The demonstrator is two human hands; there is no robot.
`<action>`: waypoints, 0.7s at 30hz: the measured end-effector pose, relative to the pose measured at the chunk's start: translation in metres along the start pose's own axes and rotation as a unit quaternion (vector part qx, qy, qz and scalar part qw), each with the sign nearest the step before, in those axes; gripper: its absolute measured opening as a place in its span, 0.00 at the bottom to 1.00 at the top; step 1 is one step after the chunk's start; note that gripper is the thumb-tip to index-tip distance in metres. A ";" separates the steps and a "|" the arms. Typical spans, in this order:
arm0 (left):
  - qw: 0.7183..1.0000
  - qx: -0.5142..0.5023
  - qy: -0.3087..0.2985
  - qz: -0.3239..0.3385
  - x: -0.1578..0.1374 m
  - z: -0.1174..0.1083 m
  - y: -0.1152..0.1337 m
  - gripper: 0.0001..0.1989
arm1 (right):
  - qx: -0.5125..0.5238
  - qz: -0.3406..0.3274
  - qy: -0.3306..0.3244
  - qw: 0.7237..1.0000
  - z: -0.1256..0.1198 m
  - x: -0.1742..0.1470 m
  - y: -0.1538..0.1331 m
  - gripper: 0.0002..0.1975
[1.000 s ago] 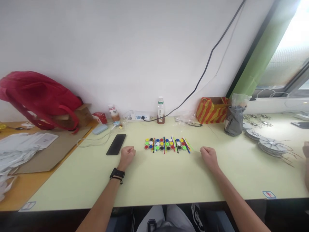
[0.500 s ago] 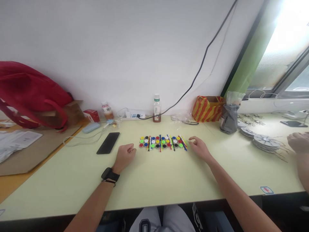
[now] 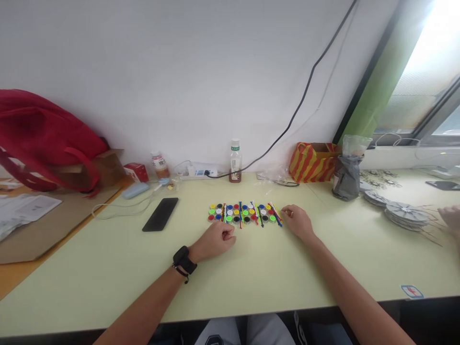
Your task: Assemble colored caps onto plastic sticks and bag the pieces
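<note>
Our left hand (image 3: 217,238) now lies farther right than before, loosely curled, nothing visible in it, just nearer us than the round, brightly coloured discs (image 3: 235,212). Our right hand (image 3: 299,223) has thumb and forefinger nearly together beside the slim, straight strips (image 3: 276,215); we cannot tell whether it pinches one.

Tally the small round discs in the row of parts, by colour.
Yellow discs: 4
Black discs: 4
Green discs: 4
White discs: 4
Red discs: 4
Blue discs: 4
Total: 24
</note>
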State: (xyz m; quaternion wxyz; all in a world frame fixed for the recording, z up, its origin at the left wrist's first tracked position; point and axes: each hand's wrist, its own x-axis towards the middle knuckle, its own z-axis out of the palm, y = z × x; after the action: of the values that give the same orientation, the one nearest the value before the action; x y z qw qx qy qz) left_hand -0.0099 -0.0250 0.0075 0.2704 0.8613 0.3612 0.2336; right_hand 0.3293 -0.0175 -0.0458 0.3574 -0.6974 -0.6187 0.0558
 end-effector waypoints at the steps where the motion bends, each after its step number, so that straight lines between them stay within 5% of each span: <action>1: 1.000 -0.011 -0.013 -0.001 0.000 0.003 0.000 0.17 | -0.001 0.000 -0.001 1.000 0.000 0.001 0.002 0.11; 12: 1.000 -0.007 -0.016 -0.002 -0.005 0.011 -0.002 0.18 | 0.190 0.015 0.010 0.982 -0.006 -0.002 0.000 0.10; 21: 1.000 -0.026 0.008 -0.012 -0.005 0.007 -0.003 0.18 | 0.013 -0.129 -0.100 0.986 -0.009 -0.015 -0.025 0.11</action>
State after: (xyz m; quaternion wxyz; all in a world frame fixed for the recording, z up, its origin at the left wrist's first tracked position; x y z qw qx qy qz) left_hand -0.0103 -0.0295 -0.0010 0.2928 0.8475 0.3674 0.2471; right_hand 0.3098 -0.0356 -0.0310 0.3068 -0.5976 -0.7357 0.0865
